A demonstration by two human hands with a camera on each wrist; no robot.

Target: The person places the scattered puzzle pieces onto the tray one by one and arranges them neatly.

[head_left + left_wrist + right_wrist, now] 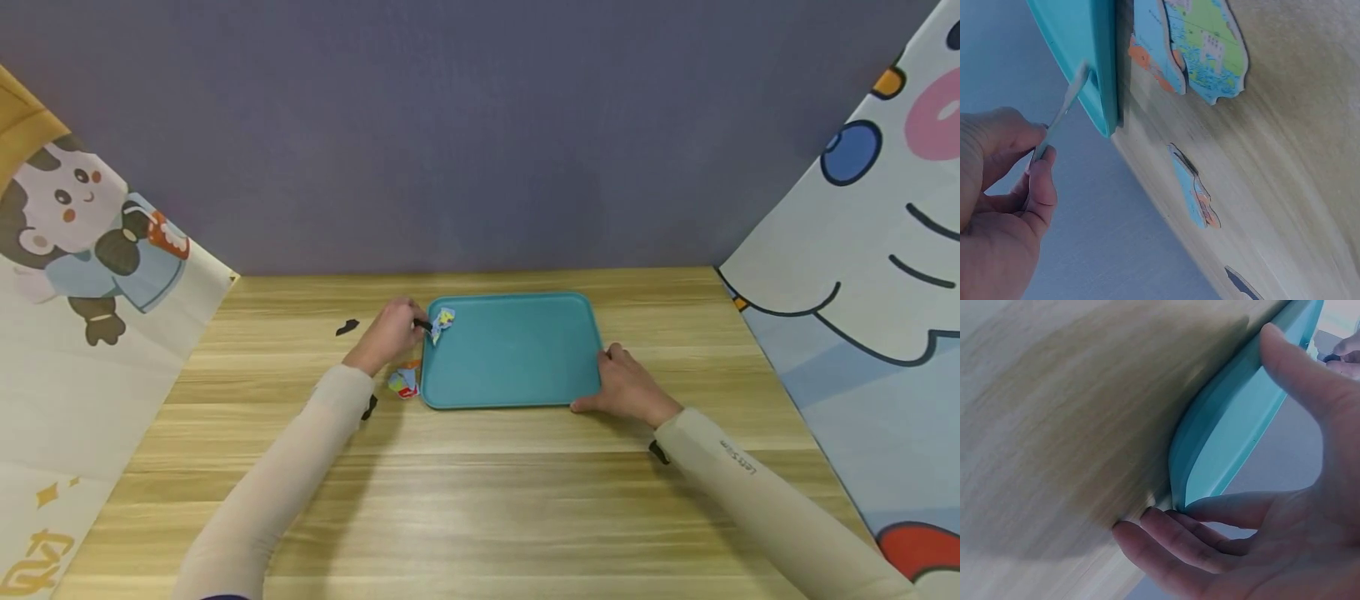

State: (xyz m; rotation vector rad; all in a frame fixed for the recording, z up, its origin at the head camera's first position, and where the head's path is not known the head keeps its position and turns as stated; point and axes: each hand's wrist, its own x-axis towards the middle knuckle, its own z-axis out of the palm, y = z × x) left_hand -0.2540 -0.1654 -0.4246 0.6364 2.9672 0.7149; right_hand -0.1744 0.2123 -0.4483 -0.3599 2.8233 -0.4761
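Note:
In the left wrist view my left hand [1007, 187] pinches a thin flat puzzle piece [1063, 112], seen nearly edge-on, between thumb and fingertips. Its far end reaches the rim of the teal tray [517, 350]. From the head, a dark bit shows at the fingertips of that hand, and a colourful map-printed part [443, 322] overlaps the tray's left end. My right hand [626, 387] grips the tray's near right corner, thumb on the near rim and fingers around the right side. Beside the tray's left edge lie map-printed puzzle pieces [405, 380], close together.
Dark puzzle pieces lie on the wooden table [480, 500]: one [347, 327] at far left, one [369, 407] by the left forearm, another [659, 452] beside the right sleeve. A grey-purple wall [480, 142] stands behind, and cartoon-printed panels [840, 275] flank the table.

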